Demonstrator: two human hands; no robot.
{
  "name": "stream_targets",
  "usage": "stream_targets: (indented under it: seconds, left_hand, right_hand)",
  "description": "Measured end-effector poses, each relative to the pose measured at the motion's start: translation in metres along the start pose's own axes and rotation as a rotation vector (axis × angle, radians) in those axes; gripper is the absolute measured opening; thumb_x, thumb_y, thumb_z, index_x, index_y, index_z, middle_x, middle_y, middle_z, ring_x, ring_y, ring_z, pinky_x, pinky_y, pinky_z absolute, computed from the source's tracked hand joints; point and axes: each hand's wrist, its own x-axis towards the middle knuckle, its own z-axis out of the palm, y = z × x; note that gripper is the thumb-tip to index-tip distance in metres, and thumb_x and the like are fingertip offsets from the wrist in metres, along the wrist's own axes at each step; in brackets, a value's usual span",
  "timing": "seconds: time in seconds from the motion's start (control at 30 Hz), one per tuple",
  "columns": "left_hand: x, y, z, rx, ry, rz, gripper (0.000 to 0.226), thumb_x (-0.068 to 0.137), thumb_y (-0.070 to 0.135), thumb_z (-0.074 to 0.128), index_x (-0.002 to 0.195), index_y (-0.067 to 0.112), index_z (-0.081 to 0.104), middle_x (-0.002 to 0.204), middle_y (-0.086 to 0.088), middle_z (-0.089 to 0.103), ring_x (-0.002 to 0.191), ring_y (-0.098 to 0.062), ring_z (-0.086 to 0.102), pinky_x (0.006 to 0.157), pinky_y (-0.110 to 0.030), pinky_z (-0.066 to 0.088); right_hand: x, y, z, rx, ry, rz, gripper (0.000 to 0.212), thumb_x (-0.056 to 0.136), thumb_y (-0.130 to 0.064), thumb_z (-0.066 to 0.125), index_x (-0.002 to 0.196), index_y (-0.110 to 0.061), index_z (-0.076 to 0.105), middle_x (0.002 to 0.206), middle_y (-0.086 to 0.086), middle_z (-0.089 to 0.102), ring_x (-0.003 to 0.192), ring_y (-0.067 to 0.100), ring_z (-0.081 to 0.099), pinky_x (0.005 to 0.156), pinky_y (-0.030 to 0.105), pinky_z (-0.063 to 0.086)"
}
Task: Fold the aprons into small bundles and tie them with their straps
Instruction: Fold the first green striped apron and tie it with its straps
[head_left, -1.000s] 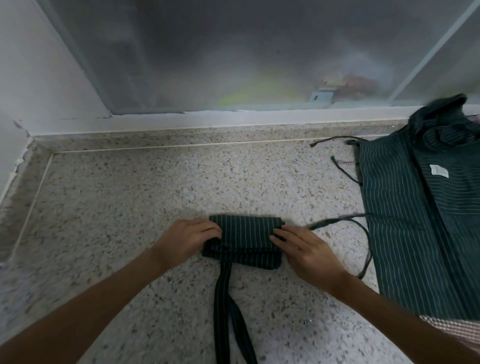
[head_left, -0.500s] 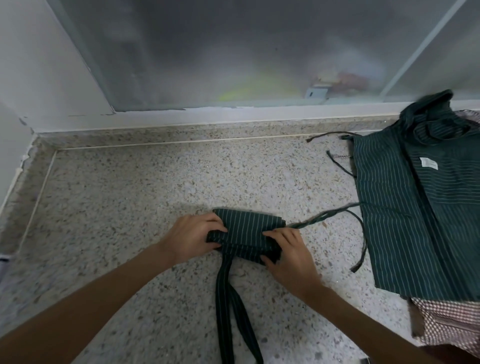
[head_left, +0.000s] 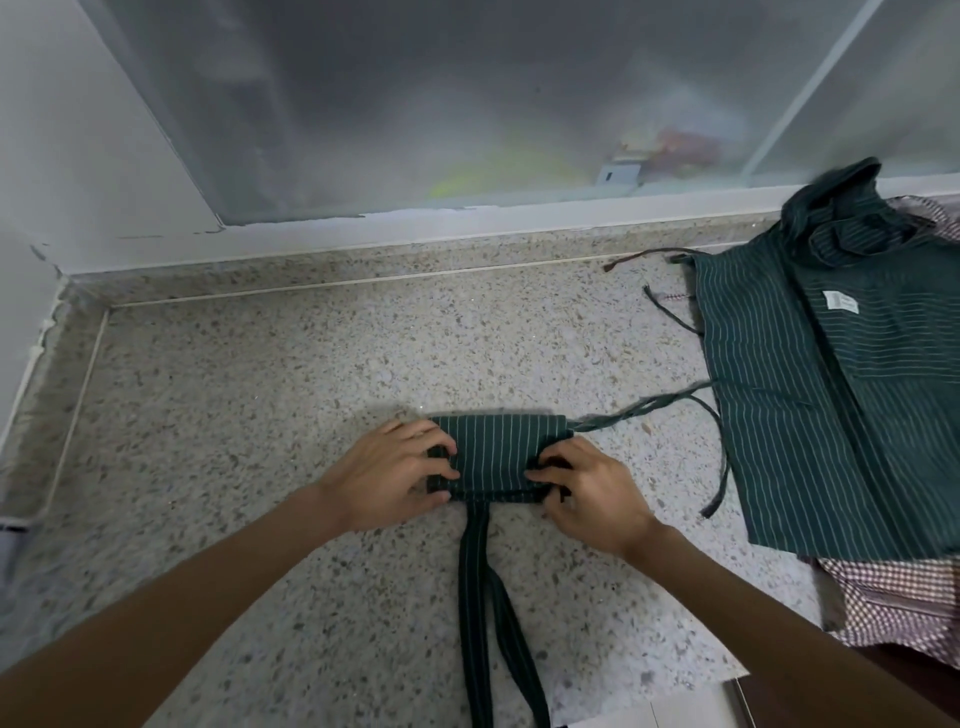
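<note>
A small folded bundle of dark green pinstriped apron (head_left: 496, 456) lies on the speckled stone counter (head_left: 260, 415). My left hand (head_left: 387, 480) grips its left end with curled fingers. My right hand (head_left: 587, 491) grips its right end the same way. Two wide straps (head_left: 480, 613) run from under the bundle toward me. A thin twisted strap (head_left: 639, 410) leads from the bundle's far right corner to the right.
A pile of unfolded green striped aprons (head_left: 831, 405) lies at the right, with a white label (head_left: 840, 302) on top and a red checked cloth (head_left: 904, 597) under it. A frosted window (head_left: 467, 104) and its sill run along the back. A wall stands at the left.
Both hands have curled onto the bundle's ends and squared it up. The bundle now lies flatter and straighter than a second ago.
</note>
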Motion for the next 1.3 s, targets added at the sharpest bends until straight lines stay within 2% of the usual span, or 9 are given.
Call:
stream_targets:
  seconds: [0.17,0.27,0.4,0.67,0.83,0.97,1.1,1.2,1.3]
  left_hand:
    - [0.019,-0.003,-0.009,-0.02,-0.092,0.092,0.028,0.095,0.046,0.04,0.1,0.031,0.063,0.147,0.016,0.033,0.138,-0.008,0.022,0.115,-0.028,0.014]
    - [0.02,0.004,-0.007,0.011,-0.1,0.056,0.047,0.09,0.054,0.04,0.132,0.033,0.046,0.137,0.011,0.048,0.126,-0.01,0.04,0.107,-0.026,0.028]
    - [0.013,0.023,0.001,-0.037,-0.185,0.119,0.065,0.085,0.062,0.027,0.141,0.032,0.036,0.14,0.014,0.045,0.121,-0.007,0.04,0.094,-0.017,0.014]
    - [0.027,0.017,0.0,-0.013,-0.3,0.138,0.055,0.08,0.037,0.051,0.134,0.044,0.038,0.148,0.013,0.027,0.135,-0.011,0.016,0.11,-0.031,0.016]
    - [0.034,0.006,0.005,-0.064,-0.21,0.104,0.066,0.078,0.047,0.056,0.138,0.041,0.032,0.135,0.014,0.044,0.126,-0.002,0.027,0.098,-0.017,0.02]
    - [0.034,0.005,0.014,-0.103,-0.094,0.045,0.054,0.078,0.058,0.053,0.129,0.042,0.044,0.122,0.009,0.052,0.112,0.0,0.038,0.086,-0.013,0.023]
    - [0.039,0.015,0.014,-0.221,-0.101,-0.117,0.066,0.081,0.074,0.021,0.123,0.033,0.051,0.118,0.013,0.056,0.11,-0.005,0.048,0.087,-0.022,0.032]
    - [0.048,0.031,0.017,-0.456,0.011,-0.381,0.051,0.088,0.063,0.033,0.107,0.025,0.062,0.1,0.012,0.068,0.091,-0.006,0.062,0.084,-0.031,0.046]
    - [0.061,0.037,0.014,-0.676,0.084,-0.674,0.037,0.089,0.054,0.05,0.097,0.025,0.07,0.089,0.008,0.073,0.079,-0.007,0.067,0.076,-0.035,0.055]
  right_hand:
    - [0.001,-0.028,0.004,-0.124,0.043,0.142,0.014,0.079,-0.026,0.06,0.085,-0.023,0.072,0.085,-0.008,0.066,0.087,0.013,0.057,0.078,0.026,0.048]
    - [0.001,-0.012,0.015,-0.168,0.012,0.087,0.027,0.074,-0.012,0.071,0.099,-0.021,0.064,0.103,-0.003,0.064,0.102,0.017,0.058,0.097,0.028,0.038]
    - [0.02,0.021,-0.003,-0.143,-0.1,-0.006,0.034,0.076,-0.007,0.061,0.108,-0.02,0.06,0.127,-0.002,0.058,0.137,0.024,0.035,0.117,0.034,0.007]
    - [-0.034,-0.005,-0.018,-0.013,-0.147,-0.107,0.051,0.084,-0.036,0.05,0.13,-0.015,0.051,0.137,0.002,0.05,0.135,0.019,0.034,0.115,0.036,0.024]
    - [-0.041,-0.009,0.011,-0.037,-0.171,-0.019,0.08,0.072,-0.059,0.063,0.134,-0.011,0.045,0.134,0.003,0.05,0.127,0.017,0.043,0.116,0.03,0.016]
    - [-0.034,-0.011,0.007,0.027,-0.035,0.005,0.057,0.081,-0.04,0.061,0.128,-0.009,0.048,0.113,0.007,0.062,0.107,0.019,0.056,0.102,0.025,0.036]
    - [-0.024,-0.017,-0.005,0.294,-0.012,0.35,0.037,0.098,-0.033,0.039,0.131,-0.017,0.035,0.094,0.0,0.064,0.078,0.016,0.058,0.066,0.023,0.039]
    - [-0.002,-0.018,-0.005,0.424,0.025,0.574,0.031,0.098,-0.039,0.039,0.124,-0.023,0.035,0.069,-0.011,0.056,0.053,0.007,0.049,0.047,0.022,0.033]
    - [0.017,-0.008,-0.008,0.498,0.047,0.621,0.051,0.088,-0.057,0.049,0.129,-0.031,0.032,0.082,-0.007,0.067,0.062,0.012,0.059,0.052,0.025,0.042]
